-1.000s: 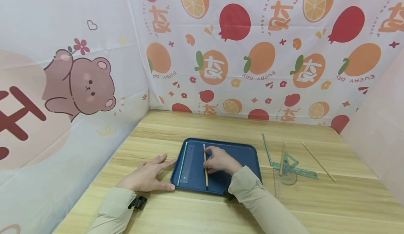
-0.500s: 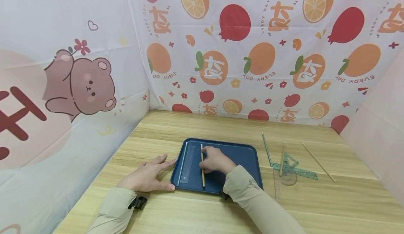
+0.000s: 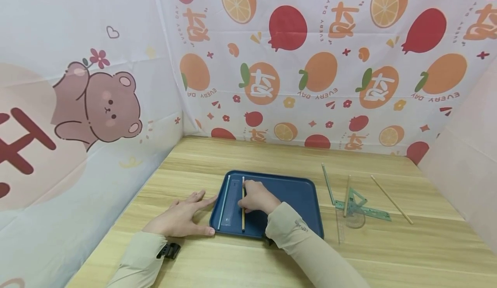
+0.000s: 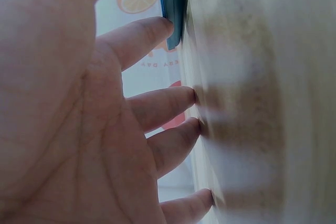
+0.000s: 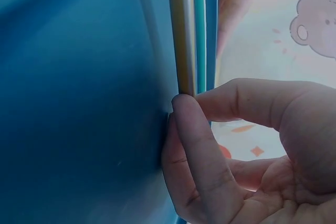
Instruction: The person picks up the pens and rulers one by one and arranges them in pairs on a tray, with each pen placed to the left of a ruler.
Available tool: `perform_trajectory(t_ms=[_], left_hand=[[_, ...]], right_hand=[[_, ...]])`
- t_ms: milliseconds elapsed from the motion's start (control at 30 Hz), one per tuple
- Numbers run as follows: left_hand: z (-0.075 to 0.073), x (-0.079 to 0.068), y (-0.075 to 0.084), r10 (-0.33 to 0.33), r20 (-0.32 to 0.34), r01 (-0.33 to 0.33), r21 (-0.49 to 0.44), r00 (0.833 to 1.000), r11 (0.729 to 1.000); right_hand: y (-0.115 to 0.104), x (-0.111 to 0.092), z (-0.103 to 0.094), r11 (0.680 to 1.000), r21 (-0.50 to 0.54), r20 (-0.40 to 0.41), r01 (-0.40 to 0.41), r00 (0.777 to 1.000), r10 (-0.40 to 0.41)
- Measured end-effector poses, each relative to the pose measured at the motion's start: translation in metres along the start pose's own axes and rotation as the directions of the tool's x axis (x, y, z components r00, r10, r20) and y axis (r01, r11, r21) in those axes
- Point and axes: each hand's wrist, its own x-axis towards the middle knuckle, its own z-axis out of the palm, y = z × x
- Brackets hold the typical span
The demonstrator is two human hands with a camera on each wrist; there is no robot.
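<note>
My right hand (image 3: pixel 258 196) pinches a yellow pencil (image 3: pixel 243 221) between thumb and fingers, close over the blue tray (image 3: pixel 291 199). In the right wrist view the unsharpened end of the pencil (image 5: pixel 182 30) points up past the fingertips. To its left in the tray lie a clear ruler (image 3: pixel 231 204) and a green pencil (image 3: pixel 224 204), both roughly parallel to it. The left hand (image 3: pixel 180 217) is spread flat at the tray's left side. In the left wrist view one fingertip touches the tray's edge (image 4: pixel 174 9), while other fingertips rest on the table.
Right of the tray, a green pencil (image 3: pixel 328 183) and two yellow pencils, one of them farthest right (image 3: pixel 392 199), lie on the wooden table (image 3: pixel 272 262). A green ruler (image 3: pixel 374 213), a green set square (image 3: pixel 359 198), a clear protractor (image 3: pixel 355 220) and a clear ruler (image 3: pixel 340 230) overlap there.
My right hand has moved left across the tray with the yellow pencil, bringing it nearer the clear ruler and straighter beside it. The left hand has stayed in place.
</note>
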Motion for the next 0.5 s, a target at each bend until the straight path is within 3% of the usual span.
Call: perform_trajectory(t_ms=[500], left_hand=[[0.0001, 0.0003, -0.0015, 0.011, -0.012, -0.011, 0.013, 1.0, 1.0]], right_hand=[[-0.0047, 0.0037, 0.0048, 1.0, 0.007, -0.007, 0.012, 1.0, -0.012]])
